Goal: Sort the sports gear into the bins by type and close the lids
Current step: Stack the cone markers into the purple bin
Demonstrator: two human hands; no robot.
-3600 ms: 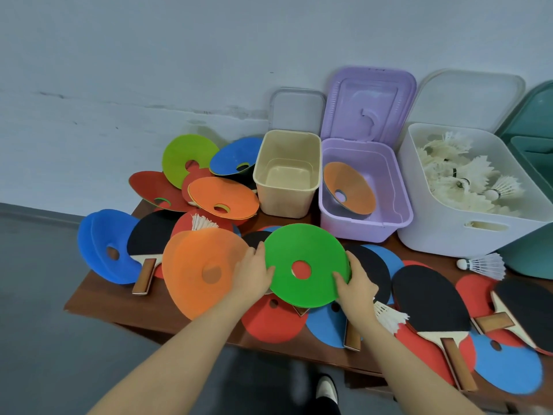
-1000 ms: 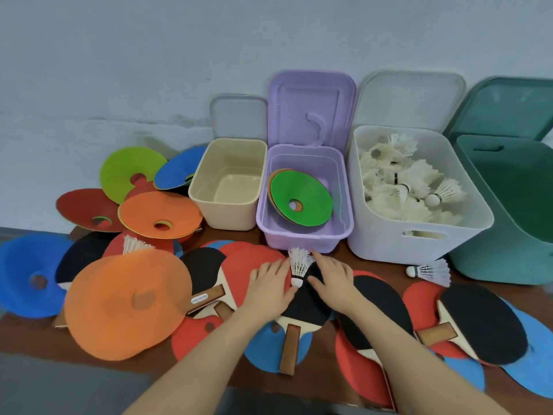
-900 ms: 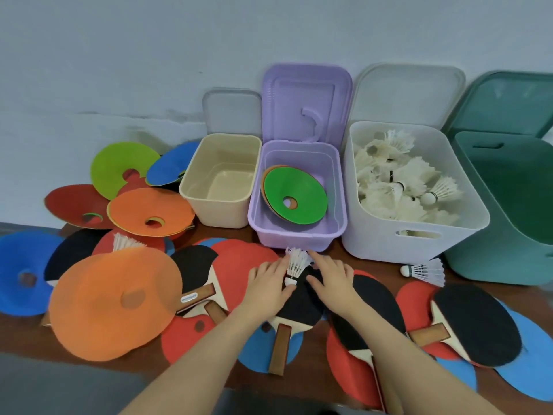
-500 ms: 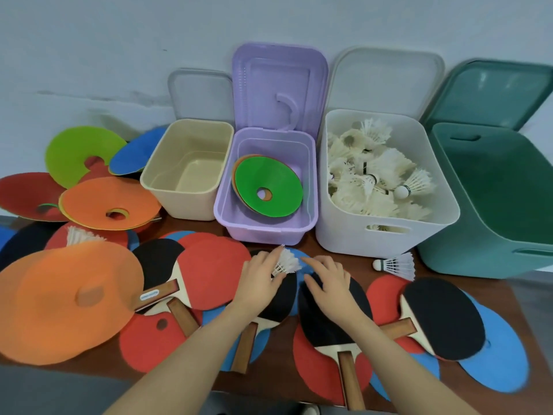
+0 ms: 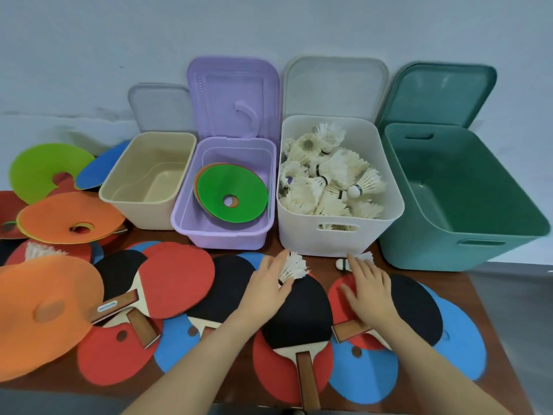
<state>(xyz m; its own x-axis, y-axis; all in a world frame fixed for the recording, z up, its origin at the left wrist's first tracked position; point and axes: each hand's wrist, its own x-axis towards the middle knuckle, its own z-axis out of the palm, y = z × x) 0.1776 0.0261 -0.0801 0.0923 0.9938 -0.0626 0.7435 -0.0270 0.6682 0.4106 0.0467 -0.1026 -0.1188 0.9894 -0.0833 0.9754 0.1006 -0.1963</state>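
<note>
Before the white bin [image 5: 326, 241], left hand [image 5: 266, 290] pinching shuttlecock [image 5: 293, 266] (feathers up)

We see even, soft, fairly bright light with only faint shadows under the plastic bins. Wide-angle distortion bends the dark green plastic bin [image 5: 460, 202] and the brown wooden table [image 5: 490, 298] at the edges, and the picture looks slightly soft throughout.

Left hand [image 5: 266, 283] around shuttlecock [image 5: 294, 266]
</note>
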